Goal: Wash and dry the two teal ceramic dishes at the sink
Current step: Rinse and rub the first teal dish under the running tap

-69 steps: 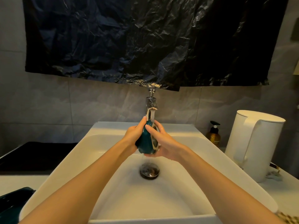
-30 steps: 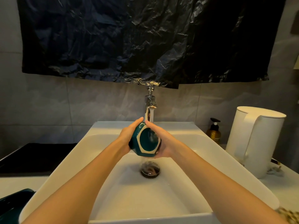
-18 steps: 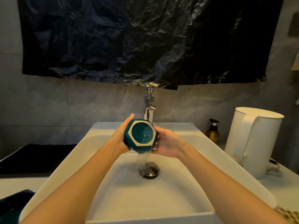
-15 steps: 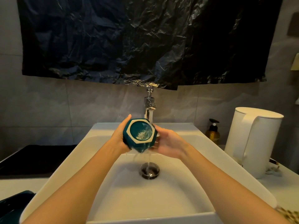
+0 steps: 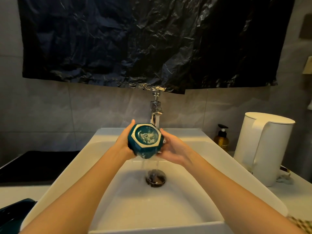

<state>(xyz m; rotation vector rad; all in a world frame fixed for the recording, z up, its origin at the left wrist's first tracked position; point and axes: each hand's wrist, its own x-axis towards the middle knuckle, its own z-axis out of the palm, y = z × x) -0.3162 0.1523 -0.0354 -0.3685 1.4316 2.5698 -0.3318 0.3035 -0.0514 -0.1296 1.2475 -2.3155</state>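
Second dish: a dark teal ceramic dish [image 5: 15,215] sits at the near left corner, just beside the sink; only a bit of it shows, so I cannot tell if it is clean
Sink: the big white square sink [image 5: 168,208] lies under both arms, and water runs down into its round dark drain [image 5: 155,179]
Bowl: the small six-sided teal ceramic bowl [image 5: 145,141] with a pale rim is held up over the drain, right under the tap; it is tipped so its open side faces the person, water splashes inside it and drips off its bottom
Left hand: the left hand [image 5: 124,142] wraps round the left side of the bowl, fingers curled behind it, one fingertip poking up over the top
Right hand: the right hand [image 5: 170,147] cups the right side and the bottom of the bowl; its fingers bend round the back, mostly hidden
Tap: the shiny silver tap [image 5: 156,112] is on, and a thin stream falls onto the far edge of the bowl
Counter at the right: a brown soap bottle with a black pump [image 5: 221,139] stands near a tall white kettle [image 5: 263,146]
Wall: a crinkly black plastic sheet [image 5: 148,39] hangs over grey tiles
Done so far: it looks like the first dish is getting its rinse
Left to do: I think this bowl needs drying, and the other dish needs a wash and a dry too
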